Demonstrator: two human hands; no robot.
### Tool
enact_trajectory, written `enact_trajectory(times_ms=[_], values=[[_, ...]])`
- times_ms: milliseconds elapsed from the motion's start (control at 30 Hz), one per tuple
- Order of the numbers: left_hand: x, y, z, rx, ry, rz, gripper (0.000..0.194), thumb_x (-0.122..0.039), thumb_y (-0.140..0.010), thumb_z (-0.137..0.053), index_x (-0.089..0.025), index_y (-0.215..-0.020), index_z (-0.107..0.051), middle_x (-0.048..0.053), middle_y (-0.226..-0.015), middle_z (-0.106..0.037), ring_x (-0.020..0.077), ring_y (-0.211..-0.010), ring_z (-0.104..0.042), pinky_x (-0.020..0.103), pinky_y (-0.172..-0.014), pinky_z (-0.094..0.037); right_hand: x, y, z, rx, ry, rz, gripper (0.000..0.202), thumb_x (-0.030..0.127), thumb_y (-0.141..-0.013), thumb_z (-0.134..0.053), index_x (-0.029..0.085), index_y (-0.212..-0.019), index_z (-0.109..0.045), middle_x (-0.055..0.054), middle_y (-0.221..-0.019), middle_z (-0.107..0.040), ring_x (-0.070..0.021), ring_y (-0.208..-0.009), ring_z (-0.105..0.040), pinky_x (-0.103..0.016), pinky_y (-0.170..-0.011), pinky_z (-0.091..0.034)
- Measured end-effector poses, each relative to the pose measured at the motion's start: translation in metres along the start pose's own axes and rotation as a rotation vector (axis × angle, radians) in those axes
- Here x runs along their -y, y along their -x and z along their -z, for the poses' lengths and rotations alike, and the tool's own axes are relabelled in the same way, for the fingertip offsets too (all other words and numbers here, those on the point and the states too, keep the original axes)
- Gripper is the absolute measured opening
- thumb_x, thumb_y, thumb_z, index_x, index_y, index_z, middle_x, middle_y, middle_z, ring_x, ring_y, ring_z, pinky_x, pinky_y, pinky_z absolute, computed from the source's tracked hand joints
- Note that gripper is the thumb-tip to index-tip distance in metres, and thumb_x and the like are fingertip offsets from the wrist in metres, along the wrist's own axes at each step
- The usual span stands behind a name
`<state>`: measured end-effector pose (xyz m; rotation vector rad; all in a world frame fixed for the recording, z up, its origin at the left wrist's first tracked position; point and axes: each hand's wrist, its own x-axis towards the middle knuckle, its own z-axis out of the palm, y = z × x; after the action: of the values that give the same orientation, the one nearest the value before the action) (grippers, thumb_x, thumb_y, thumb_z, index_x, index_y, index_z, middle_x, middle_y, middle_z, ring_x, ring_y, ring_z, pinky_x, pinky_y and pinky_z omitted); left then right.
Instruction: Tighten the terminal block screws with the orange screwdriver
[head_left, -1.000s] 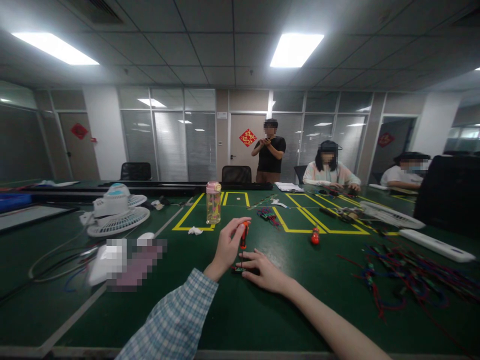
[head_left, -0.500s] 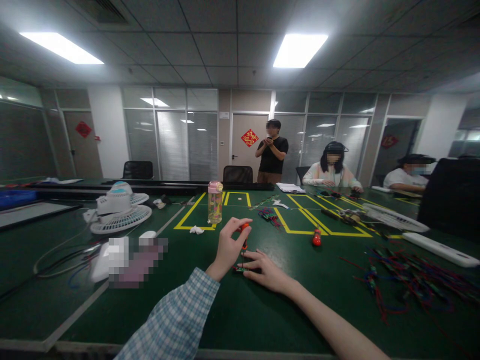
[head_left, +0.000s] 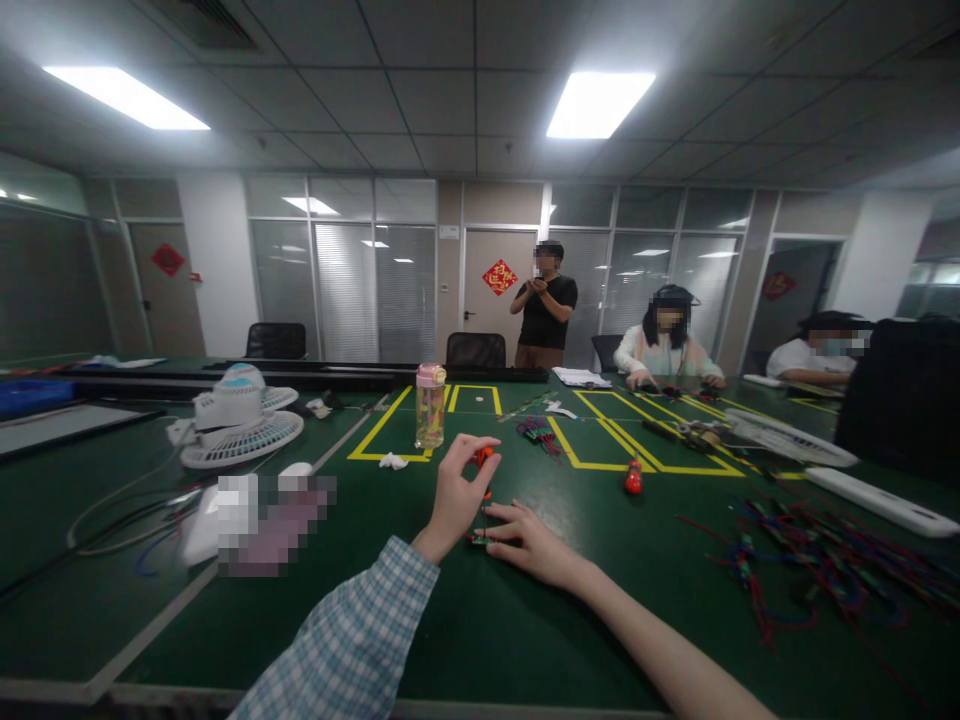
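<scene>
Nearest the camera, two forearms reach out over the green table (head_left: 525,640): the left one in a checked sleeve, the right one bare. The left hand (head_left: 456,500) is closed around the orange handle of a small screwdriver (head_left: 484,470), thumb and fingertips pinching the top, with the tool standing upright and its thin shaft pointing down. The right hand (head_left: 529,540) lies flat on the table, fingers curled over and pressing down a small dark part (head_left: 480,538) that sits right under the screwdriver tip (too small to tell what it is exactly).

The screwdriver looks light and stiff, with a smooth handle that could slip in the fingers; the thick orange handle is the place to hold it, not the thin shaft. The little part looks light and easy to shove, so pinning it by its edges seems wise.

Just beyond, to the right, a small red object (head_left: 633,478) stands alone, and a tangle of red and blue wires (head_left: 825,575) spreads farther right. To the left a white desk fan (head_left: 240,420) lies tilted. A clear bottle with a pink cap (head_left: 430,405) stands upright inside yellow floor-tape lines. At the far end, people sit and one stands by a door.
</scene>
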<state>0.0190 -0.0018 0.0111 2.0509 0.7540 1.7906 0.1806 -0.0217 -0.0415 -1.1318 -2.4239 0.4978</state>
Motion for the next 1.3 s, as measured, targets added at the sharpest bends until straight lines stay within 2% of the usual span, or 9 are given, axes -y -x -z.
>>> enact_trajectory(times_ms=[133, 267, 367, 567, 667, 867, 1033, 1167, 1300], values=[[-0.0001, -0.0002, 0.0015, 0.023, 0.036, 0.007, 0.027, -0.027, -0.093, -0.043, -0.021, -0.108, -0.064, 0.006, -0.104, -0.062, 0.0167, -0.095, -0.059, 0.029, -0.085, -0.046, 0.0034, -0.0005, 0.0014, 0.001, 0.004, -0.023, 0.033, 0.041, -0.091, -0.050, 0.033, -0.121, -0.061, -0.009, -0.140, -0.048, -0.0256, -0.131, -0.040, -0.054, -0.111, -0.013], [0.0012, -0.0002, 0.0018, 0.038, 0.061, 0.022, 0.028, -0.027, -0.094, -0.042, -0.020, -0.111, -0.063, 0.007, -0.110, -0.063, 0.0173, -0.096, -0.062, 0.031, -0.088, -0.047, 0.0040, -0.0003, 0.0022, 0.002, 0.005, -0.016, 0.032, 0.038, -0.091, -0.051, 0.032, -0.121, -0.061, -0.009, -0.139, -0.049, -0.0254, -0.132, -0.039, -0.054, -0.111, -0.014], [0.0025, -0.0001, 0.0009, 0.023, 0.070, 0.014, 0.025, -0.027, -0.092, -0.046, -0.019, -0.107, -0.064, 0.007, -0.104, -0.064, 0.0167, -0.090, -0.063, 0.030, -0.082, -0.049, 0.0023, -0.0002, 0.0016, -0.002, 0.011, -0.017, 0.033, 0.038, -0.091, -0.050, 0.031, -0.121, -0.061, -0.010, -0.139, -0.049, -0.0260, -0.132, -0.039, -0.054, -0.111, -0.015], [0.0038, -0.0001, -0.0009, -0.133, -0.091, -0.042, 0.011, -0.027, -0.082, -0.061, -0.019, -0.090, -0.066, 0.001, -0.080, -0.054, 0.0128, -0.074, -0.055, 0.024, -0.068, -0.046, -0.0007, -0.0014, -0.0007, 0.007, 0.028, -0.035, 0.033, 0.038, -0.091, -0.050, 0.031, -0.122, -0.061, -0.009, -0.141, -0.047, -0.0265, -0.132, -0.040, -0.053, -0.112, -0.014], [0.0045, 0.0011, -0.0014, -0.109, -0.078, -0.036, 0.012, -0.027, -0.085, -0.059, -0.019, -0.092, -0.065, 0.002, -0.085, -0.057, 0.0144, -0.080, -0.057, 0.025, -0.072, -0.046, -0.0006, -0.0015, -0.0007, 0.004, 0.031, -0.034, 0.033, 0.037, -0.091, -0.050, 0.031, -0.121, -0.062, -0.009, -0.140, -0.047, -0.0262, -0.132, -0.039, -0.052, -0.112, -0.015], [0.0063, 0.0044, -0.0025, -0.006, 0.060, -0.017, 0.028, -0.027, -0.095, -0.039, -0.020, -0.109, -0.063, 0.008, -0.109, -0.063, 0.0180, -0.099, -0.060, 0.032, -0.087, -0.048, 0.0008, -0.0011, 0.0001, 0.008, 0.025, -0.023, 0.033, 0.036, -0.091, -0.050, 0.031, -0.121, -0.062, -0.008, -0.140, -0.048, -0.0267, -0.131, -0.040, -0.053, -0.112, -0.014], [0.0041, 0.0039, -0.0023, -0.057, -0.016, -0.041, 0.021, -0.025, -0.092, -0.047, -0.020, -0.104, -0.064, 0.005, -0.098, -0.064, 0.0166, -0.091, -0.060, 0.029, -0.081, -0.047, 0.0036, -0.0015, 0.0012, 0.003, 0.011, -0.026, 0.032, 0.036, -0.091, -0.050, 0.031, -0.121, -0.062, -0.009, -0.140, -0.048, -0.0261, -0.131, -0.040, -0.053, -0.112, -0.014], [0.0028, 0.0030, -0.0015, -0.092, -0.077, -0.061, 0.016, -0.025, -0.088, -0.055, -0.020, -0.098, -0.066, 0.003, -0.088, -0.059, 0.0148, -0.083, -0.058, 0.026, -0.078, -0.046, 0.0036, -0.0009, 0.0018, 0.005, 0.006, -0.026, 0.032, 0.035, -0.091, -0.050, 0.032, -0.121, -0.062, -0.009, -0.140, -0.048, -0.0252, -0.132, -0.040, -0.052, -0.112, -0.014], [0.0056, 0.0028, -0.0008, -0.049, -0.039, -0.048, 0.024, -0.024, -0.093, -0.045, -0.021, -0.108, -0.064, 0.004, -0.097, -0.060, 0.0152, -0.091, -0.058, 0.028, -0.083, -0.046, -0.0001, -0.0007, 0.0002, -0.005, 0.008, -0.016, 0.032, 0.037, -0.090, -0.051, 0.032, -0.120, -0.062, -0.008, -0.139, -0.049, -0.0254, -0.131, -0.041, -0.052, -0.112, -0.014]])
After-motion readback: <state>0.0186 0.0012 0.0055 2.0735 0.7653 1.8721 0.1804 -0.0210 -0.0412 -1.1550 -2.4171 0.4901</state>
